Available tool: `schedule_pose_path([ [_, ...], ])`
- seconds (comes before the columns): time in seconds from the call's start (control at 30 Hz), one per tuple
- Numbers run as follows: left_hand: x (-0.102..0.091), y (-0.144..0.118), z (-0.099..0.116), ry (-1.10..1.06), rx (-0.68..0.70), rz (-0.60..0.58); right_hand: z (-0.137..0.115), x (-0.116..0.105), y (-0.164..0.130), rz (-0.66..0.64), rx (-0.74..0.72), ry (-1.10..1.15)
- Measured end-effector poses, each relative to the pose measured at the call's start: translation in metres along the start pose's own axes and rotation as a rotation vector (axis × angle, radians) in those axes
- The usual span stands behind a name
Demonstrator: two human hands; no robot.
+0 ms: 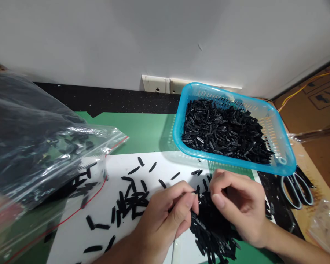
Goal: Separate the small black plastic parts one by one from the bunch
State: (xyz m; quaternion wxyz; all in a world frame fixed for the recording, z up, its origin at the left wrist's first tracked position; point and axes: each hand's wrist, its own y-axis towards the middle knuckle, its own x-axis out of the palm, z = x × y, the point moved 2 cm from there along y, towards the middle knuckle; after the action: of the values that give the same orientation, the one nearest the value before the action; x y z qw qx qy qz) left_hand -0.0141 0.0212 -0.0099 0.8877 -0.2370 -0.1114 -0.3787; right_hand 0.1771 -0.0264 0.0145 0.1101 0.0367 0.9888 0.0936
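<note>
Left hand (167, 212) and right hand (236, 205) are meeting over the black clip pile (209, 223) on the desk, fingers closed, pinching one small clip (195, 191) between them, long axis roughly upright; blue basket (287, 161) sitting just behind.

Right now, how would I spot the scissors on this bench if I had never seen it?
Find the blue basket heaped with small black parts at the right of the bench. Just below its near right corner lie the scissors, partly tucked under the rim. Their pale looped handles stand out from the black pieces around them.
</note>
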Motion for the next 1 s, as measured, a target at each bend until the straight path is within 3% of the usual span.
schedule_pose_path([
  [0.13,0.0015,0.0017,-0.0015,-0.015,0.012,-0.073,0.0021,0.0068,-0.0010,-0.068,-0.073,-0.043],
  [0.23,0.0013,0.0018,-0.0003,-0.006,0.035,-0.063,0.0027,0.0073,-0.0004,-0.047,-0.106,-0.042],
  [0.4,-0.0010,-0.0018,0.0028,0.001,0.043,0.036,0.0038,0.0045,0.0015,0.026,-0.056,-0.023],
  [0.83,-0.0008,-0.0043,0.0028,-0.009,0.025,0.000,0.0063,0.0053,0.0021,0.037,0.031,0.040],
  [1.0,-0.0018,-0.0026,0.0039,-0.040,0.045,0.050,0.0074,0.0040,-0.0007,0.000,0.033,0.083],
])
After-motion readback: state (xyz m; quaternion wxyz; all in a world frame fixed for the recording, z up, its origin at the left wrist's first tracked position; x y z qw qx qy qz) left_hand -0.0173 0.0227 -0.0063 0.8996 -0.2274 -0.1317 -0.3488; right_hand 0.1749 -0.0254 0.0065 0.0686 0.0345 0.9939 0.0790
